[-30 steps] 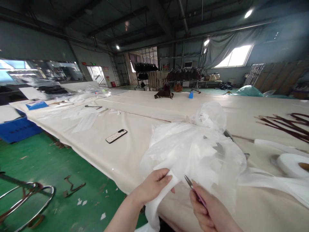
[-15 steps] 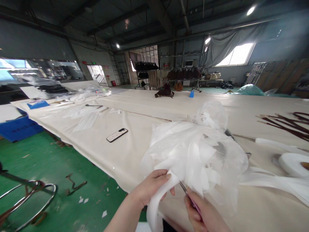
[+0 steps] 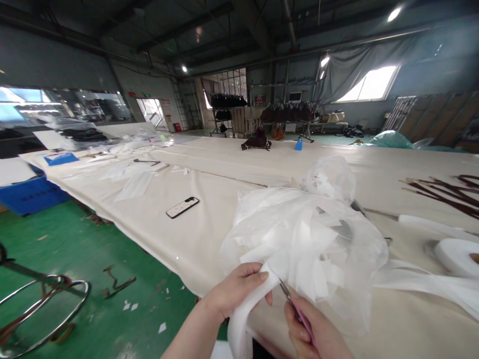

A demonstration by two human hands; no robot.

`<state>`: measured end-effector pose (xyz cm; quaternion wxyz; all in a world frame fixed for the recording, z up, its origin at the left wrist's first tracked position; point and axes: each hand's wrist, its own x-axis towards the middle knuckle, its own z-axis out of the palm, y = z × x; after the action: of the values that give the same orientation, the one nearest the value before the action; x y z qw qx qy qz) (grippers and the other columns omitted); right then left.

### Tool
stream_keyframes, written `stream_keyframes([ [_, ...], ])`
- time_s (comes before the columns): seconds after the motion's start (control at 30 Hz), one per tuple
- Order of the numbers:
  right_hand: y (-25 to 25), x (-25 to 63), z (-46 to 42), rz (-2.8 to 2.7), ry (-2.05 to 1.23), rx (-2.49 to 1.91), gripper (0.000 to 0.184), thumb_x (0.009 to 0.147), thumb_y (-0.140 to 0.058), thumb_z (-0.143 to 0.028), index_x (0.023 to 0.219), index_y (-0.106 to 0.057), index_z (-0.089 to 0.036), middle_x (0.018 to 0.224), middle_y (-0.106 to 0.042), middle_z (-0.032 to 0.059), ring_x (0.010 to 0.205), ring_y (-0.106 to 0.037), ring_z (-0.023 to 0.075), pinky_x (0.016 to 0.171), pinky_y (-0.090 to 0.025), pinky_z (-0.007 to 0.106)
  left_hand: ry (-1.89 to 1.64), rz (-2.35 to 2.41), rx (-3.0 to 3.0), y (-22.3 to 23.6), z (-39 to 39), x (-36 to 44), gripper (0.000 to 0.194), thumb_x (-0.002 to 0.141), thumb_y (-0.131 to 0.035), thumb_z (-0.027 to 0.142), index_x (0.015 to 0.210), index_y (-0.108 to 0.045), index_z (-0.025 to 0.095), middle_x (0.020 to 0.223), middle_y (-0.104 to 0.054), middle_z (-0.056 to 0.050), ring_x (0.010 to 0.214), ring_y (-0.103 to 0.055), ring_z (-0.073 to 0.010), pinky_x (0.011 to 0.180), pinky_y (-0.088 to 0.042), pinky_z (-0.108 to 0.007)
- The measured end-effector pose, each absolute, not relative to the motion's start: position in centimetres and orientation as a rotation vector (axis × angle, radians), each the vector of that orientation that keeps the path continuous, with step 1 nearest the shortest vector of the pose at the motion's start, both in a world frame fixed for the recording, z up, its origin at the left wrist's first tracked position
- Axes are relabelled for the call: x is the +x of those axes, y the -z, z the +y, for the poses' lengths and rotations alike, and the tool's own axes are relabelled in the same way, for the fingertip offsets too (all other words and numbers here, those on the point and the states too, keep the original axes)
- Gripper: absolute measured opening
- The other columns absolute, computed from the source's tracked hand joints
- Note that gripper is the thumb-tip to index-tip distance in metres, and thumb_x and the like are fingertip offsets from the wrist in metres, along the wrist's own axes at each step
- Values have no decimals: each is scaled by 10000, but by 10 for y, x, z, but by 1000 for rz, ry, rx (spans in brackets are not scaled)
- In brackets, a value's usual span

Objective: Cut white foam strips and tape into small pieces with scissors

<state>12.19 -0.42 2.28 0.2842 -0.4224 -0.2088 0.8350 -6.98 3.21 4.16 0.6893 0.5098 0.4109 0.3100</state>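
Note:
Between the thumb and fingers of my left hand (image 3: pixel 243 284) is a white fabric strip (image 3: pixel 239 321), its long end drooping below toward the table edge. My right hand (image 3: pixel 310 324) is closed around pink-handled scissors (image 3: pixel 301 315), whose metal blades point up and left beside the strip near my left fingertips. Whether the blades touch the strip I cannot tell. Just beyond both hands lies a clear plastic bag (image 3: pixel 359 279) with a heap of white strips and cut pieces in it.
A phone (image 3: pixel 182 207) lies left on the cream-covered table (image 3: pixel 149 234). To the right are a white roll (image 3: pixel 454 257) and brown straps (image 3: pixel 441 194). A blue crate (image 3: pixel 33 195) and a metal stool base (image 3: pixel 45 311) stand on the green floor at left.
The view has shifted very slightly. My hands, the strip and the scissors keep nearly the same positions, with the scissors turned a little.

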Motion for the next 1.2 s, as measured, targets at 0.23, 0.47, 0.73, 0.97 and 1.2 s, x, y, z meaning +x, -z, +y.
stream_keyframes([
  [0.23, -15, 120, -5, -596, -2142, -1227, 626, 452, -707, -764, 573, -462, -201, 354, -270, -132, 254, -152, -4, 297, -38, 172, -628, 916, 1352, -46, 30, -70, 456, 875, -533, 569, 818, -634, 128, 780, -679, -50, 684, -559, -121, 662, -397, -227],
  [0.47, -20, 118, -3, -697, -2082, -1302, 655, 448, -671, -812, 595, -466, -208, 360, -277, -136, 257, -149, 0, 284, -62, 172, -604, 796, 1382, -50, 31, -65, 464, 882, -526, 567, 809, -639, 123, 785, -659, -56, 757, -589, -156, 729, -422, -250],
  [0.73, -21, 109, -2, -631, -2038, -1317, 659, 440, -694, -795, 582, -400, -224, 357, -268, -142, 253, -129, 1, 263, -58, 167, -610, 798, 1334, -49, 35, -66, 506, 832, -569, 613, 796, -658, 117, 713, -618, -28, 615, -502, -96, 599, -379, -202],
  [0.97, -6, 109, 2, -653, -2048, -1322, 596, 547, -665, -757, 590, -401, -224, 374, -269, -136, 262, -133, 7, 266, -66, 170, -563, 837, 1308, -42, 38, -75, 514, 844, -548, 619, 896, -654, 119, 706, -628, -33, 466, -402, -54, 441, -271, -191],
  [1.2, -6, 109, 3, -607, -2109, -1346, 526, 692, -578, -701, 590, -379, -224, 375, -273, -122, 256, -135, 14, 287, -42, 174, -578, 858, 1320, -39, 38, -78, 474, 863, -544, 592, 879, -647, 129, 712, -631, -23, 516, -431, -63, 496, -311, -183],
])
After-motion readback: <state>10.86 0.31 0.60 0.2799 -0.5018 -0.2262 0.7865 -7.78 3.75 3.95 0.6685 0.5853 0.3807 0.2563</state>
